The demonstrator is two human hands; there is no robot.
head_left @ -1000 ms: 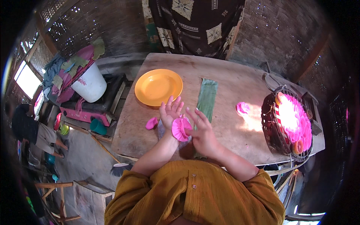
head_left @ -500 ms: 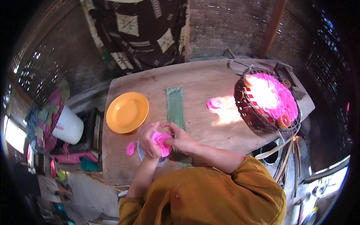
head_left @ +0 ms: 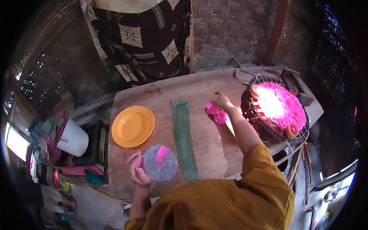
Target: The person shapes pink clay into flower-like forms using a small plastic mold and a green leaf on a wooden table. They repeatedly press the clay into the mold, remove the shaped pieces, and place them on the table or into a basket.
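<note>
My right hand (head_left: 223,102) reaches out over the middle of the table, index finger stretched, fingers apart. Right under it lies a pink petalled piece (head_left: 210,107), touching or almost touching the thumb side. A second pink ruffled piece (head_left: 220,117) lies against the first. Near the table's front left, my left hand (head_left: 137,170) curls round a small pink piece (head_left: 138,163), partly hidden by the fingers. Beside it lies a clear round plastic sheet (head_left: 165,170) with a bent pink strip (head_left: 161,154) on it.
A yellow-orange plate (head_left: 133,126) stands at the left. A green leaf strip (head_left: 184,142) crosses the table's middle. At the right, a dark woven basket (head_left: 264,124) holds many pink petals and orange rings. A white bucket (head_left: 73,138) stands beyond the left edge.
My hands have parted from round a pink cupped piece. The right moved far to the right; a second pink piece now lies there. The left moved left to the small pink piece.
</note>
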